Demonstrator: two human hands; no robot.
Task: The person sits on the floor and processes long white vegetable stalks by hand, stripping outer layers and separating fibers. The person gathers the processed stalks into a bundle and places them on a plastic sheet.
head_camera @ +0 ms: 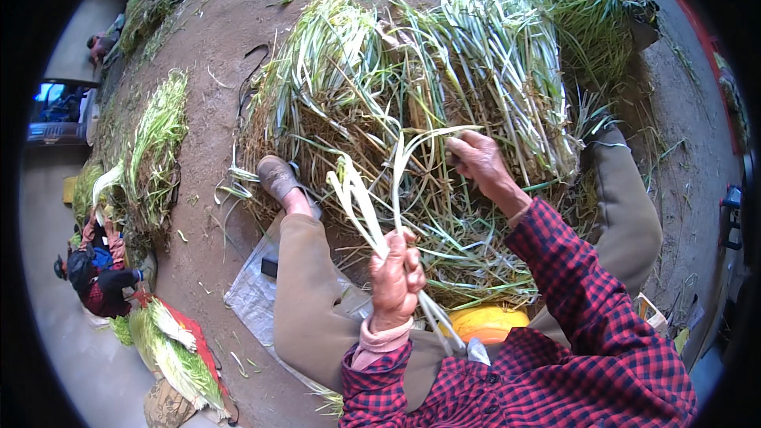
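Note:
My left hand is closed around a few pale stalks with light green leaves; their thin white ends stick out below the fist. Up and to the right, my right hand has its fingers bent together beside a long pale leaf that arches over from the held stalks. Whether the fingertips pinch anything is hidden. Beyond both hands lies a large heap of leafy green stalks with brown, dry lower parts. Loose leaves and trimmings lie between my legs, just past a yellow rounded object.
A pale plastic sheet lies under my left leg. Another pile of green stalks stands on the ground at left, near a seated co-worker. Below that person, cleaned pale bunches rest on red cloth. More people sit at the upper left.

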